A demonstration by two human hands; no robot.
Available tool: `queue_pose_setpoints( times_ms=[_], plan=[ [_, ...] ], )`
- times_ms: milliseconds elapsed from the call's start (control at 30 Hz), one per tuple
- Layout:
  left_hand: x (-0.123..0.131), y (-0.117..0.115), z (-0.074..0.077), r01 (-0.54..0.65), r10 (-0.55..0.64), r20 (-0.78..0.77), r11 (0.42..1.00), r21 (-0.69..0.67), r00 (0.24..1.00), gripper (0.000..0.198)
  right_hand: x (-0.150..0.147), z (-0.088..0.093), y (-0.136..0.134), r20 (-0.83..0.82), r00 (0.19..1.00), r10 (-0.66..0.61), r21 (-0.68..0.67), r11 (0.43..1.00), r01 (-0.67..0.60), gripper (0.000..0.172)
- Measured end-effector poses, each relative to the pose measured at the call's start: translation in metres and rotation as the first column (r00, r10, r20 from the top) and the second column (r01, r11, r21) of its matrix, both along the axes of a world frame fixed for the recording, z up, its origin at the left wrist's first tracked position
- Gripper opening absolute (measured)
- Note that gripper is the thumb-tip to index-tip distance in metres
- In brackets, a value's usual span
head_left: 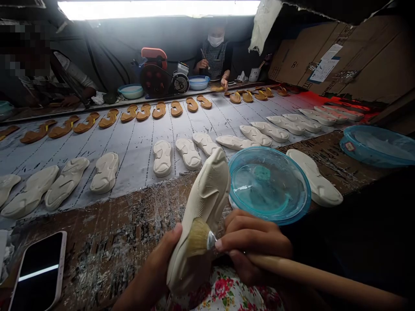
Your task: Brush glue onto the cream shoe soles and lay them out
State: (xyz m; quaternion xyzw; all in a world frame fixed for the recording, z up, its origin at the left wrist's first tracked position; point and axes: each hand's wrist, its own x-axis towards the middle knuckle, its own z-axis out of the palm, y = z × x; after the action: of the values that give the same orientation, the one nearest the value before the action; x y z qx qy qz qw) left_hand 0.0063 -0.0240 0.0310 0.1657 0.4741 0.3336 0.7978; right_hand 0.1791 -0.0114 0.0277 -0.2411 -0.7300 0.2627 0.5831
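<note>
A cream-white shoe sole (207, 194) is tilted up in front of me, its moulded inner face towards the camera. My left hand (158, 259) grips it by the left edge, with the thumb showing and the other fingers hidden behind. My right hand (259, 242) is closed round a brush (198, 236) with a long wooden handle. The pale bristles press on the sole's middle. Just beyond my right hand stands a clear blue bowl (269, 185) holding some liquid. Another white sole (314, 179) lies to the right of that bowl.
A conveyor belt (136, 142) carries white soles (162, 157) on the near side and brown sandal uppers (158, 110) on the far side. A phone (39, 272) lies at left, a second blue bowl (379, 144) at right. Two co-workers sit across; one person (215, 56) holds a brush.
</note>
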Motion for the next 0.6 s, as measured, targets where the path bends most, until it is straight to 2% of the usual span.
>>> queue_pose_setpoints(
  times_ms=[100,233,300,367,467,533,600],
  plan=[
    [-0.005,-0.003,0.0,0.012,-0.008,-0.072,0.998,0.054,0.997,0.032,0.0,-0.004,-0.005,0.012,1.0,-0.007,-0.033,0.999,0.007,0.018],
    [-0.005,-0.001,0.0,-0.01,0.01,0.004,1.0,-0.016,1.0,0.033,0.0,-0.009,-0.012,0.026,1.0,-0.008,-0.13,0.991,0.012,0.017],
    [-0.003,0.0,0.001,-0.019,0.019,-0.06,1.0,-0.006,0.998,0.034,-0.001,-0.007,-0.012,-0.006,1.0,-0.013,-0.107,0.994,0.013,0.017],
    [-0.001,0.0,0.004,-0.024,0.041,-0.209,0.997,0.08,0.977,0.033,-0.002,-0.004,-0.011,-0.038,0.999,-0.03,-0.061,0.998,0.028,0.017],
    [0.002,-0.001,0.008,0.035,0.059,-0.375,0.97,0.24,0.925,0.029,-0.005,0.002,-0.009,-0.014,0.999,-0.041,-0.023,0.999,0.041,0.018],
    [0.004,-0.002,0.009,0.065,0.078,-0.411,0.944,0.323,0.908,0.027,-0.007,0.005,-0.01,0.044,0.999,-0.02,-0.004,1.0,0.02,0.016],
    [0.006,-0.002,0.008,0.009,0.168,-0.401,0.915,0.404,0.9,0.024,-0.01,0.009,-0.014,0.133,0.991,0.019,0.038,0.999,-0.024,0.012]
  ],
)
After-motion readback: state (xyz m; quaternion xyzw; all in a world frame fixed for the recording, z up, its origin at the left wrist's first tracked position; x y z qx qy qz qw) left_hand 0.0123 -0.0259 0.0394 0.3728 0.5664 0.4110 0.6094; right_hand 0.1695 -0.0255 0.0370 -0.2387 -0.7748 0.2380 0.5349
